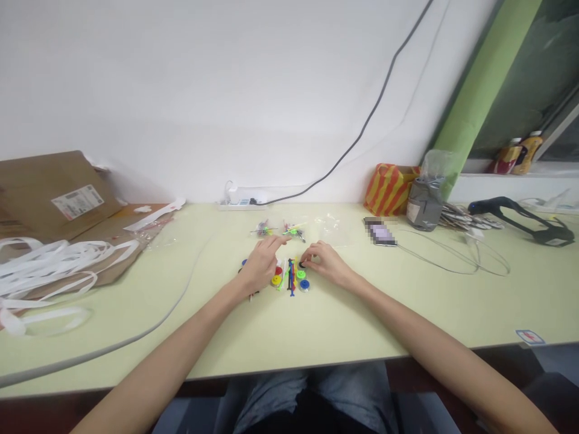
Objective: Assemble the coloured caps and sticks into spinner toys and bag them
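Note:
My right hand (pixel 326 261) is closed in a pinch at a small black disc (pixel 301 264); its fingertips touch the disc at the table. Below it sit a green disc (pixel 301 275) and a blue disc (pixel 304 284). Thin coloured plastic sticks (pixel 292 280) lie side by side between my hands. My left hand (pixel 260 265) hovers over the left part of the pieces, fingers stretched to the right. Beside its palm lie a yellow disc (pixel 275 280) and a red disc (pixel 278 271). Some pieces under this hand are hidden.
Small clear bags with coloured parts (pixel 294 230) lie behind my hands. A power strip (pixel 242 204) stands against the wall. At left are a cardboard box (pixel 58 193) and white strapping (pixel 49 271); at right, a phone (pixel 380 232), a striped bag (pixel 389 190) and cables.

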### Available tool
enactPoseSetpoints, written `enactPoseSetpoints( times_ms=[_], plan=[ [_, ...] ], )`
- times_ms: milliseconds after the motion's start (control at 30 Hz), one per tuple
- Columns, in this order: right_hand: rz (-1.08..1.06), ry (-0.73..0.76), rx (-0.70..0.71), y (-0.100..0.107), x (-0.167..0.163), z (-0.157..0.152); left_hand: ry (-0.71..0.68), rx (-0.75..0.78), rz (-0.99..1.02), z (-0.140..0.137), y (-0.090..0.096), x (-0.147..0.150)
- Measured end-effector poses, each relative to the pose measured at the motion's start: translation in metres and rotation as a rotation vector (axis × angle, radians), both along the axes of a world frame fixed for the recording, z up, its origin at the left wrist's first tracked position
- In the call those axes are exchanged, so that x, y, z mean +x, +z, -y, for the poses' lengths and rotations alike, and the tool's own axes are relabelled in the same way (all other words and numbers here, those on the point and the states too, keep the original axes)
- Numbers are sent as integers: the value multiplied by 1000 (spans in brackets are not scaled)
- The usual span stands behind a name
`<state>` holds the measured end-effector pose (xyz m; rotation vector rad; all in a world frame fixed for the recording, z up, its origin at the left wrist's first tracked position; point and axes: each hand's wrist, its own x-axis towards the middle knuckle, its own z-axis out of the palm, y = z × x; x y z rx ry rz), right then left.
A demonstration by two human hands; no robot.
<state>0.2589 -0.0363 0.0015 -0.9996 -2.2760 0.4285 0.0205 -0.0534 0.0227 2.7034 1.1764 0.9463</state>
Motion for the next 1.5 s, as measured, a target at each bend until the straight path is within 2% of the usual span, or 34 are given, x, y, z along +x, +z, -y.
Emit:
enactPoseSetpoints(
  times_ms=[167, 333, 467, 567, 767, 867, 1033, 1133, 1500],
  plan=[
    [51, -41, 18, 0, 1, -2, -11, -29, 34, 2, 1, 3],
    [62, -95, 92, 6, 1, 0, -15, -57, 26, 3, 2, 5],
    [-180, -95, 81, 16, -7, 3, -30, -58, 34, 2, 0, 6],
    [-359, -72, 1, 22, -22, 5, -42, -49, 82, 2, -1, 7],
    [-470, -39, -129, 22, -39, 3, 41, 13, 175, 1, -2, 8],
    [-416, -66, -127, 19, -34, 4, 54, 48, 171, -1, -2, 7],
    [-83, -39, -87, 14, -27, 8, 54, 108, 147, -3, -2, 6],
    [26, -66, -61, 14, -33, 9, 51, 135, 125, -5, -2, 5],
    [35, -1, -176, 14, -40, 0, 103, 258, 82, -11, 3, -4]
  ],
)
